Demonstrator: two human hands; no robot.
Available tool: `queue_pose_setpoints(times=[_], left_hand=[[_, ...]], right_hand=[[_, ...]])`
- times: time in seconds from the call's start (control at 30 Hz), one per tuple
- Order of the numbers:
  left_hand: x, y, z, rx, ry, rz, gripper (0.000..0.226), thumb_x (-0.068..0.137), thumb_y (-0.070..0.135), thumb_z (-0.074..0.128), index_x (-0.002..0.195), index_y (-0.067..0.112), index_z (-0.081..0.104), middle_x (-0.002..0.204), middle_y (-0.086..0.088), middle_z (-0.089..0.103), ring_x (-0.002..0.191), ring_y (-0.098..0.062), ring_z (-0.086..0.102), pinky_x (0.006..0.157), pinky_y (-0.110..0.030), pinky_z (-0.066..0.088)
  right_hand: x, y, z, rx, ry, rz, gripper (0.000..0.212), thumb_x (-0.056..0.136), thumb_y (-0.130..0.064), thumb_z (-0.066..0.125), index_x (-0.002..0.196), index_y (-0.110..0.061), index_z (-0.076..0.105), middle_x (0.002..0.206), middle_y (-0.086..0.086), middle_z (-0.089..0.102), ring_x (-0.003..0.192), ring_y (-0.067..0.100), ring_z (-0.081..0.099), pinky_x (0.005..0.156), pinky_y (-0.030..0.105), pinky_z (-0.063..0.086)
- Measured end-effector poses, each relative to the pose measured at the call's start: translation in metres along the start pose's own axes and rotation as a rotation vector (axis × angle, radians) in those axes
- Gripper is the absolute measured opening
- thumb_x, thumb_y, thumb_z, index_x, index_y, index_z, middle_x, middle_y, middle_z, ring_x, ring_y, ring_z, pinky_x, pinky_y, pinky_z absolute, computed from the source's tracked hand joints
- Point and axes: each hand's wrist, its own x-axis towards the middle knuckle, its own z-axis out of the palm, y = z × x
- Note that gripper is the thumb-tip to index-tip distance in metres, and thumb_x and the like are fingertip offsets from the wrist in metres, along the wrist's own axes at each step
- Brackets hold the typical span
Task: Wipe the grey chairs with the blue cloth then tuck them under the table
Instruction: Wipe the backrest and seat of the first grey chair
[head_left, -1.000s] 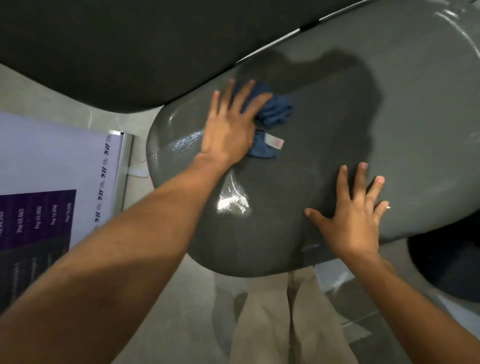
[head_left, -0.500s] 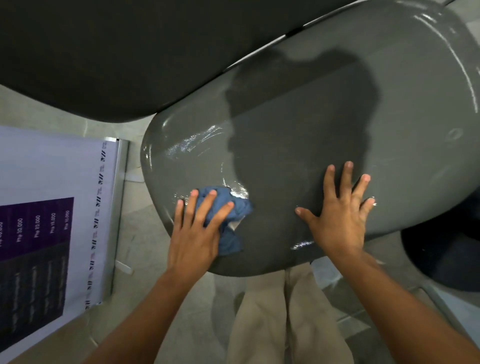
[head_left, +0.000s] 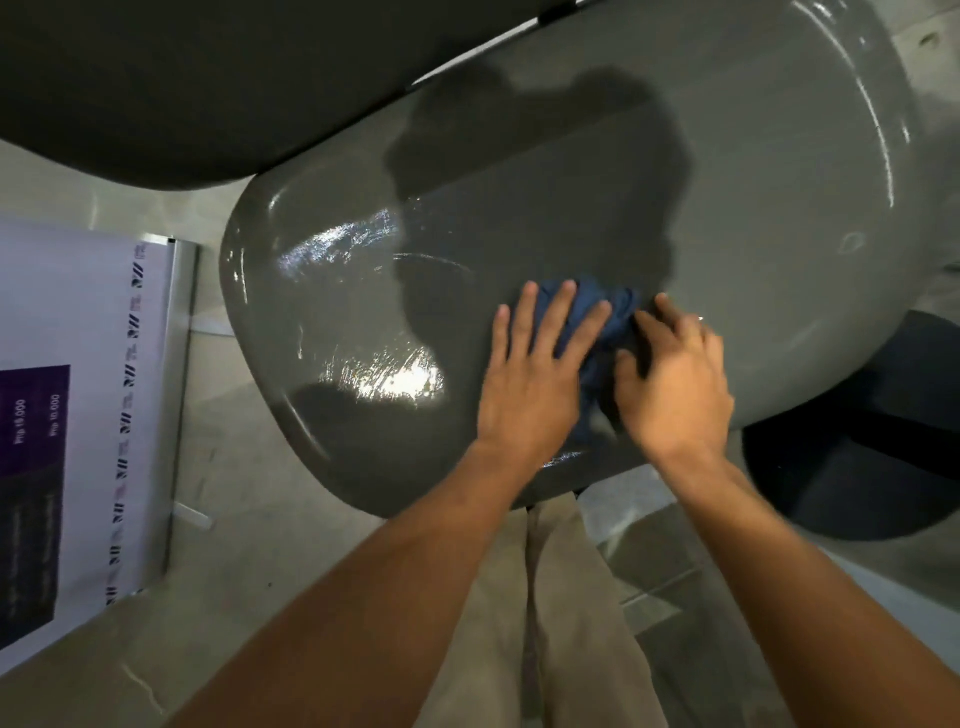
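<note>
A glossy grey chair (head_left: 571, 182) fills the middle of the view, its near half streaked with wet sheen. The bunched blue cloth (head_left: 613, 317) lies on the chair near its front edge. My left hand (head_left: 535, 379) presses flat on the cloth's left side with fingers spread. My right hand (head_left: 670, 384) sits against the cloth's right side, fingers curled onto it. Most of the cloth is hidden under and between the two hands.
A dark tabletop (head_left: 208, 78) overhangs the chair's far left side. A white and purple banner stand (head_left: 78, 415) is on the floor at left. A dark round seat (head_left: 857, 441) sits at right. My beige trousers (head_left: 545, 623) are just below the chair's edge.
My left hand slid the cloth from the chair's far left down to the front, then right. My right hand left its flat rest on the chair and closed in on the cloth.
</note>
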Motion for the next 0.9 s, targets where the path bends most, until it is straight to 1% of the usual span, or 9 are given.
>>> queue_pose_setpoints(times=[0.13, 0.2, 0.27, 0.37, 0.43, 0.57, 0.63, 0.77, 0.9], left_hand=[[-0.084, -0.036, 0.001, 0.068, -0.156, 0.250, 0.098, 0.075, 0.041, 0.079, 0.159, 0.036, 0.029, 0.169, -0.004, 0.025, 0.155, -0.042, 0.019, 0.123, -0.061, 0.017], [-0.118, -0.081, -0.011, 0.156, -0.153, 0.254, 0.092, 0.078, 0.038, 0.073, 0.158, 0.038, 0.030, 0.167, -0.004, 0.028, 0.154, -0.043, 0.022, 0.123, -0.062, 0.016], [-0.137, -0.124, -0.032, 0.184, -0.095, 0.115, 0.075, 0.087, 0.025, 0.057, 0.157, 0.037, 0.032, 0.165, -0.009, 0.031, 0.152, -0.045, 0.022, 0.122, -0.063, 0.016], [-0.129, -0.150, -0.052, 0.108, -0.008, -0.199, 0.056, 0.098, 0.020, 0.045, 0.154, 0.025, 0.041, 0.163, -0.015, 0.031, 0.152, -0.047, 0.018, 0.122, -0.066, 0.014], [-0.098, -0.140, -0.047, 0.065, 0.078, -0.333, 0.059, 0.098, 0.014, 0.049, 0.155, 0.023, 0.040, 0.165, -0.014, 0.029, 0.154, -0.047, 0.014, 0.124, -0.064, 0.009], [-0.003, -0.088, -0.027, -0.031, 0.187, -0.480, 0.062, 0.097, 0.015, 0.045, 0.158, 0.026, 0.037, 0.167, -0.009, 0.027, 0.155, -0.044, 0.015, 0.125, -0.060, 0.011], [0.036, -0.055, -0.018, -0.052, 0.133, -0.385, 0.062, 0.098, 0.017, 0.038, 0.159, 0.025, 0.034, 0.168, -0.010, 0.026, 0.155, -0.044, 0.014, 0.125, -0.060, 0.012], [0.048, 0.007, -0.004, -0.045, 0.036, -0.017, 0.065, 0.097, 0.023, 0.040, 0.161, 0.026, 0.029, 0.169, -0.010, 0.022, 0.156, -0.043, 0.014, 0.125, -0.059, 0.013], [-0.016, 0.005, 0.001, 0.014, -0.149, 0.341, 0.072, 0.094, 0.027, 0.047, 0.162, 0.034, 0.024, 0.171, -0.005, 0.017, 0.156, -0.041, 0.012, 0.124, -0.059, 0.016]], right_hand=[[0.021, 0.030, -0.022, 0.241, 0.112, 0.067, 0.044, 0.095, -0.011, 0.055, 0.138, -0.020, 0.059, 0.125, 0.007, 0.063, 0.116, 0.028, 0.058, 0.101, 0.029, 0.041], [0.029, 0.045, -0.027, 0.311, 0.127, 0.101, 0.043, 0.097, -0.009, 0.054, 0.138, -0.019, 0.059, 0.116, 0.005, 0.063, 0.100, 0.019, 0.060, 0.094, 0.014, 0.037], [0.037, 0.056, -0.028, 0.346, 0.102, 0.138, 0.041, 0.099, -0.013, 0.054, 0.139, -0.022, 0.058, 0.118, 0.005, 0.064, 0.094, 0.013, 0.059, 0.089, 0.007, 0.036], [0.047, 0.061, -0.027, 0.397, 0.081, 0.188, 0.043, 0.096, -0.017, 0.057, 0.136, -0.029, 0.056, 0.111, 0.000, 0.064, 0.097, 0.015, 0.061, 0.099, 0.024, 0.045], [0.049, 0.059, -0.025, 0.410, 0.068, 0.210, 0.044, 0.092, -0.016, 0.059, 0.133, -0.031, 0.054, 0.103, -0.002, 0.062, 0.100, 0.017, 0.061, 0.102, 0.037, 0.047], [0.052, 0.058, -0.027, 0.455, 0.044, 0.250, 0.045, 0.089, -0.017, 0.063, 0.126, -0.040, 0.051, 0.093, -0.004, 0.060, 0.097, 0.016, 0.060, 0.099, 0.044, 0.049], [0.054, 0.060, -0.028, 0.461, 0.023, 0.234, 0.045, 0.090, -0.018, 0.064, 0.127, -0.039, 0.050, 0.088, -0.007, 0.059, 0.094, 0.015, 0.060, 0.097, 0.043, 0.050], [0.055, 0.066, -0.031, 0.509, -0.009, 0.229, 0.042, 0.093, -0.016, 0.065, 0.130, -0.031, 0.054, 0.082, -0.010, 0.058, 0.081, 0.006, 0.057, 0.088, 0.026, 0.047], [0.056, 0.073, -0.040, 0.622, -0.028, 0.277, 0.027, 0.093, -0.024, 0.062, 0.114, -0.041, 0.057, 0.083, -0.004, 0.062, 0.072, 0.008, 0.061, 0.080, 0.035, 0.052]])
